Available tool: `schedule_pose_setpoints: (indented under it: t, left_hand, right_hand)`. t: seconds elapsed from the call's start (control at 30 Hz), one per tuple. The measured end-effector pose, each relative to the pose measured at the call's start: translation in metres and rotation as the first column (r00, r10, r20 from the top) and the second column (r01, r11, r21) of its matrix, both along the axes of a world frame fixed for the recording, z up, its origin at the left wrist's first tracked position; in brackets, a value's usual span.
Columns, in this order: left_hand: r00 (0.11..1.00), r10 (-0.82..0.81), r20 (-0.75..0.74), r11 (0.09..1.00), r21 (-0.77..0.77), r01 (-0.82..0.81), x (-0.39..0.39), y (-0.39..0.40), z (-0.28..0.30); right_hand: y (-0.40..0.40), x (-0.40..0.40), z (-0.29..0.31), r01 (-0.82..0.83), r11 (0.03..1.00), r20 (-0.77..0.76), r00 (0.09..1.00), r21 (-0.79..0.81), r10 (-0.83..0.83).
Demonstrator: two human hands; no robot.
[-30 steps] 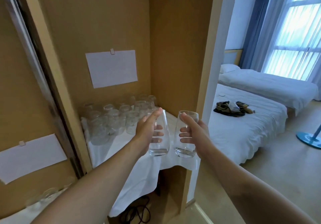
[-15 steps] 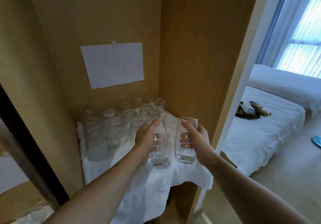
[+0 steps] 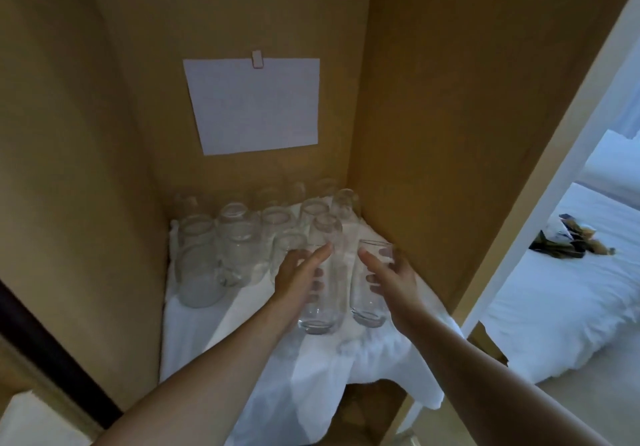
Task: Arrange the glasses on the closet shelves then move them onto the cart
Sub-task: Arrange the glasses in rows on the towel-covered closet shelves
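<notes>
So it's a wooden closet point(image 3: 433, 99) with tan panel walls, and the shelf is covered by a white cloth point(image 3: 221, 334) that droops over the near edge. A blank sheet of paper point(image 3: 254, 104) is clipped to the back wall. Off to the right, through the doorway, there's a bed point(image 3: 571, 310) with white bedding and some dark stuff lying on it. Far side of the shelf is packed with clear glasses point(image 3: 239, 237), all upright, bunched toward the back and left. Nearer, the left hand point(image 3: 299, 277) is wrapped around a tall glass point(image 3: 325, 293) and the right hand point(image 3: 393, 281) grips a second glass point(image 3: 370, 289) just beside it, both low over the cloth. Can't tell if the bases are touching it.
</notes>
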State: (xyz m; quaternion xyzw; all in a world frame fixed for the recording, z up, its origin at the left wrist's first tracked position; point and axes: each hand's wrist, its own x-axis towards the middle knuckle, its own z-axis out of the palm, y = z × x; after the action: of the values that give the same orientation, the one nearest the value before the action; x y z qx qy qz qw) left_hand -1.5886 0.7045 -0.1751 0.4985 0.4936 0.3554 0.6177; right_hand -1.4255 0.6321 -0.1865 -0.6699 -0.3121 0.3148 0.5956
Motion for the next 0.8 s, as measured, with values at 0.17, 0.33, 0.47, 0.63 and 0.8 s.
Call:
schedule_pose_setpoints:
  t: [0.17, 0.33, 0.47, 0.63, 0.8]
  left_hand:
    - [0.995, 0.097, 0.032, 0.995, -0.012, -0.096, 0.011, 0.0, -0.013]
    - [0.982, 0.185, 0.041, 0.982, 0.025, -0.186, 0.024, -0.001, -0.024]
    - [0.969, 0.245, 0.029, 0.966, 0.071, -0.247, 0.036, -0.006, -0.035]
    - [0.965, 0.259, -0.034, 0.952, 0.178, -0.249, 0.041, -0.011, -0.044]
    - [0.974, 0.213, -0.074, 0.959, 0.206, -0.194, 0.041, -0.011, -0.044]
  right_hand:
    - [0.022, 0.019, -0.014, -0.08, 0.997, -0.039, 0.996, -0.009, 0.08]
    - [0.03, 0.034, -0.027, -0.198, 0.98, -0.012, 0.98, 0.021, 0.198]
    - [0.026, 0.045, -0.039, -0.263, 0.965, 0.019, 0.965, -0.005, 0.263]
    - [0.021, 0.058, -0.056, -0.335, 0.934, 0.044, 0.939, -0.122, 0.342]
    - [0.019, 0.063, -0.065, -0.398, 0.883, 0.097, 0.897, -0.249, 0.432]
